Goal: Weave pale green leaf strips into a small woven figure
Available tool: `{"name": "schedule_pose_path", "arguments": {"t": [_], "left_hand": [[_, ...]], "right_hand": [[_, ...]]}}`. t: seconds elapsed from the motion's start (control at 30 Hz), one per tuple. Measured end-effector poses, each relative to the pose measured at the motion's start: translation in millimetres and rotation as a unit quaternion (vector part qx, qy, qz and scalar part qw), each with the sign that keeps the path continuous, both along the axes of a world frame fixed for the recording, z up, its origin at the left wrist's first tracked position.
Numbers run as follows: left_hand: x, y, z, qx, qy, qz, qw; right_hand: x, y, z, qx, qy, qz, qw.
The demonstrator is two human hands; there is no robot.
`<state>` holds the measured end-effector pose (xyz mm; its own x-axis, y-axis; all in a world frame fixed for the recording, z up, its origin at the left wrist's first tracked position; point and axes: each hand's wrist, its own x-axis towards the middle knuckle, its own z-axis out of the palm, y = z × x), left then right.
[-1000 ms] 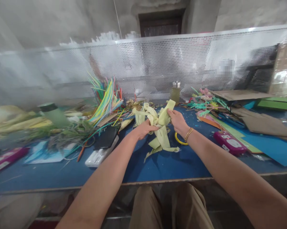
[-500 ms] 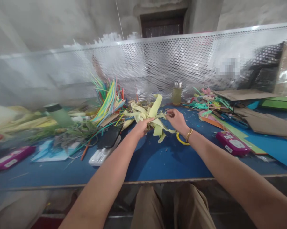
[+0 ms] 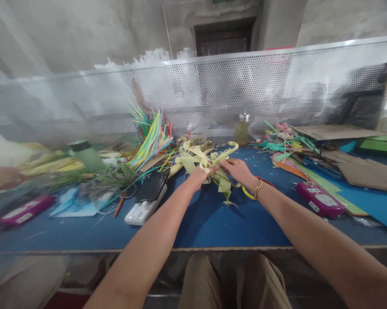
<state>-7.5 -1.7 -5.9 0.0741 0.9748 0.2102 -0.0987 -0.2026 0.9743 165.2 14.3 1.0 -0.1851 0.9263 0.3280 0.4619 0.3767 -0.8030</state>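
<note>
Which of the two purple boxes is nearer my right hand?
The right purple box, beside the pale green sheet; the other purple box lies far left, beyond the phone from your right hand.

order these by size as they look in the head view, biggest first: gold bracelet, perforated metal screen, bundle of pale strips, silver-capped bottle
1. Perforated metal screen
2. Bundle of pale strips
3. Silver-capped bottle
4. Gold bracelet

The bracelet looks smallest even though it sits nearer the camera than the bottle.
</note>
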Motion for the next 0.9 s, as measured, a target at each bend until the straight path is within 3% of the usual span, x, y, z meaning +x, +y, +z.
{"name": "schedule_pose_path", "arguments": {"t": [0.3,0.43,0.53,0.73,0.9], "left_hand": [[-1,-2,1.7,-0.014,0.043,-0.053,0.998],[-5,-3,5.6,0.027,0.081,-0.056,0.995],[-7,-3,6.5,0.039,0.098,-0.041,0.994],[-8,4,6.6,0.015,-0.038,0.025,0.999],[-14,10,10.3,0.017,-0.116,0.051,0.992]], "right_hand": [[2,0,2.6,0.073,0.012,-0.063,0.995],[1,-1,3.7,0.047,0.053,-0.027,0.997],[1,1,0.9,0.006,0.095,-0.039,0.995],[-5,5,-4.2,-0.075,0.251,-0.033,0.964],[-12,2,-3.9,-0.064,0.282,0.001,0.957]]}}
